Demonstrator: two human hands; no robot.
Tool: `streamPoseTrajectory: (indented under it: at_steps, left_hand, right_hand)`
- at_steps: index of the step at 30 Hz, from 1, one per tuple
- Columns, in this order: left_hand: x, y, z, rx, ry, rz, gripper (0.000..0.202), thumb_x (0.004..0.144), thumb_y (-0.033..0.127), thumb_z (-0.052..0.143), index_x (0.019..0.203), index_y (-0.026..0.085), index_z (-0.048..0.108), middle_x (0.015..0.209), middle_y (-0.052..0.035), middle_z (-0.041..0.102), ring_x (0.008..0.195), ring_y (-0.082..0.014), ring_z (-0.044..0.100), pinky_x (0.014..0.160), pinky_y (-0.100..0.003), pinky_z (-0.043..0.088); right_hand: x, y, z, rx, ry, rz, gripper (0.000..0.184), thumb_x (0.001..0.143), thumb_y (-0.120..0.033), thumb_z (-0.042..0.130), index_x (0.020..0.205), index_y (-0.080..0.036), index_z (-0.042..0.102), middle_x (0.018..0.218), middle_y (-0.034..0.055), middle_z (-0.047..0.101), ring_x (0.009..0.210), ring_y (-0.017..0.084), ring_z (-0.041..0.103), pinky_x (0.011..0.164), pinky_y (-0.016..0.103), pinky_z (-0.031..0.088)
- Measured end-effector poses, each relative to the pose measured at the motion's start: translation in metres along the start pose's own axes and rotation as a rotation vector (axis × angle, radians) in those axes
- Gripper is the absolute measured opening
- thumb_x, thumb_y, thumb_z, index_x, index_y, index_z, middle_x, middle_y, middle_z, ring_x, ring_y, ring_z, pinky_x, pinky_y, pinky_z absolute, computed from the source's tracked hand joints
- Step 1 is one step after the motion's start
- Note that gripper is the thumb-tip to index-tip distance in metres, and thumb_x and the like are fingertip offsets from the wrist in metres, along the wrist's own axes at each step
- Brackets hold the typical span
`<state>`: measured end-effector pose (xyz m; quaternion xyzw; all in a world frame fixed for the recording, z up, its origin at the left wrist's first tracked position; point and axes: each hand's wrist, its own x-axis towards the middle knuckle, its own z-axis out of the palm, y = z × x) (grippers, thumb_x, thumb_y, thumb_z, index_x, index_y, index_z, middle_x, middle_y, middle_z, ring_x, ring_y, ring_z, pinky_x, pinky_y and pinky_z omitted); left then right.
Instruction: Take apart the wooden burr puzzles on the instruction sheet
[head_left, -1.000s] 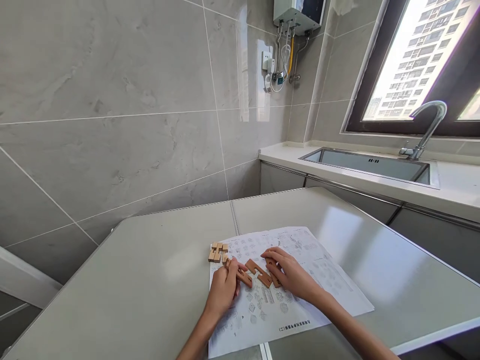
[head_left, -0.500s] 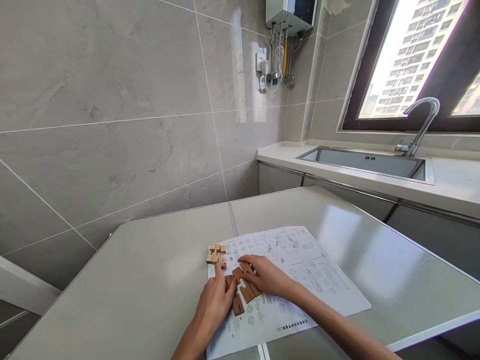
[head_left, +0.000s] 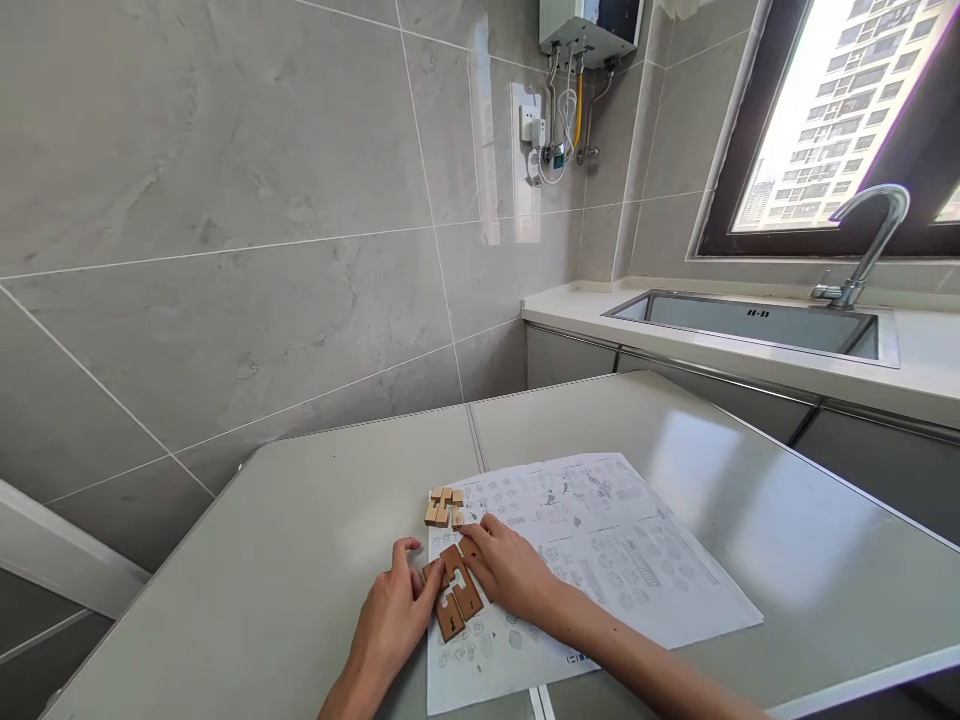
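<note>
Flat brown wooden puzzle pieces with cut-out notches and dark marks lie close together on a printed sheet [head_left: 585, 600]. My left hand [head_left: 390, 605] is at their left side, thumb pressed on a small brown piece [head_left: 433, 570] and index finger bent beyond it. My right hand [head_left: 514, 570] grips a brown piece [head_left: 471, 552] at the right of the group, partly covering it. Between the hands lie a notched piece [head_left: 469, 597] and a lower piece [head_left: 450, 620], with small gaps between them. Just beyond sit light wooden pieces [head_left: 442, 508].
The sheet lies on a pale folding table [head_left: 315, 560] with a seam across it. Behind the table runs a counter [head_left: 570, 303] with a sink [head_left: 742, 325] and a faucet [head_left: 862, 245]. A grey tiled wall [head_left: 225, 200] stands at the left.
The left hand has moved left and slightly down. The brown pieces have shifted left and turned, and the right hand has moved slightly left. The camera view has shifted a little.
</note>
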<state>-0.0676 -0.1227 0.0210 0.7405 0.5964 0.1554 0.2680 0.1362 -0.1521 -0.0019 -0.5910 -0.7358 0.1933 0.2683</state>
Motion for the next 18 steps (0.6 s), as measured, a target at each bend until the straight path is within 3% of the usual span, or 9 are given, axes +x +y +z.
streamPoseTrajectory:
  at_steps: [6, 10, 12, 15, 18]
  left_hand:
    - [0.011, -0.022, -0.009, -0.152, 0.195, 0.010, 0.043, 0.092, 0.065, 0.051, 0.108, 0.026, 0.055, 0.056, 0.0096, 0.046, 0.052, -0.0209, 0.051, 0.062, -0.029, 0.038]
    - [0.014, -0.031, -0.010, -0.193, 0.247, -0.022, 0.048, 0.092, 0.070, 0.046, 0.106, 0.025, 0.054, 0.054, 0.0110, 0.042, 0.047, -0.0193, 0.047, 0.060, -0.030, 0.039]
    - [0.014, -0.032, -0.008, -0.196, 0.252, -0.028, 0.048, 0.090, 0.070, 0.047, 0.106, 0.025, 0.054, 0.054, 0.0111, 0.042, 0.048, -0.0195, 0.048, 0.060, -0.030, 0.039]
    - [0.014, -0.032, -0.006, -0.184, 0.273, -0.013, 0.047, 0.089, 0.069, 0.048, 0.106, 0.026, 0.055, 0.054, 0.0107, 0.044, 0.050, -0.0197, 0.049, 0.061, -0.029, 0.041]
    - [0.016, -0.032, -0.007, -0.159, 0.288, 0.001, 0.046, 0.087, 0.068, 0.047, 0.102, 0.026, 0.056, 0.053, 0.0103, 0.044, 0.050, -0.0193, 0.048, 0.059, -0.028, 0.039]
  right_hand:
    - [-0.010, 0.002, 0.002, -0.053, 0.035, 0.011, 0.027, 0.102, -0.018, 0.058, 0.127, -0.025, 0.065, 0.118, 0.0126, 0.067, 0.104, 0.030, 0.069, 0.076, 0.035, 0.055]
    - [-0.023, -0.016, -0.020, -0.026, 0.078, 0.016, 0.023, 0.102, -0.017, 0.055, 0.119, -0.025, 0.068, 0.115, 0.0122, 0.069, 0.103, 0.030, 0.068, 0.077, 0.037, 0.055]
    - [-0.040, -0.037, -0.043, 0.280, 0.182, -0.050, 0.017, 0.103, -0.022, 0.055, 0.110, -0.026, 0.071, 0.109, 0.0088, 0.070, 0.098, 0.026, 0.069, 0.081, 0.036, 0.055]
    - [-0.081, -0.071, -0.075, 0.802, 0.185, -0.216, 0.018, 0.105, -0.042, 0.058, 0.099, -0.032, 0.071, 0.096, 0.0032, 0.071, 0.091, 0.024, 0.071, 0.082, 0.036, 0.059]
    - [-0.125, -0.091, -0.088, 0.871, 0.151, -0.338, 0.006, 0.095, -0.049, 0.074, 0.096, -0.044, 0.073, 0.096, 0.0010, 0.071, 0.096, 0.028, 0.072, 0.072, 0.037, 0.064]
